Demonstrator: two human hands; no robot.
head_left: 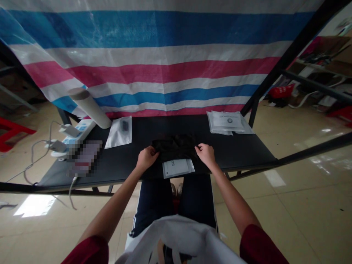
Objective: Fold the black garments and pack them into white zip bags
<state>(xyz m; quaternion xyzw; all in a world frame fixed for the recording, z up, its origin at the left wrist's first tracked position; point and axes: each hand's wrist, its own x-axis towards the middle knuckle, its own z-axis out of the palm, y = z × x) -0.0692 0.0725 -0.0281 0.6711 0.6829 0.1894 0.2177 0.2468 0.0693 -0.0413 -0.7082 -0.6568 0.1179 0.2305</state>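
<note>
A piece of thin black fabric (176, 145) is stretched sideways just above the dark table, its exact kind unclear. My left hand (147, 158) pinches its left end between thumb and fingers. At the opposite end, my right hand (206, 154) grips the cloth the same way. Between my hands and nearer to me, a pale printed plastic pouch (178, 168) lies flat by the table's front edge, its upper side partly covered by the fabric.
Several packed pouches (227, 122) are piled at the back right of the black table (236, 150). Leftward lie a pouch with a dark patch (118, 132), a light cylinder (90, 108), a power strip (79, 132) with chargers and a cabled phone (84, 158). Striped sheeting (165, 69) hangs behind.
</note>
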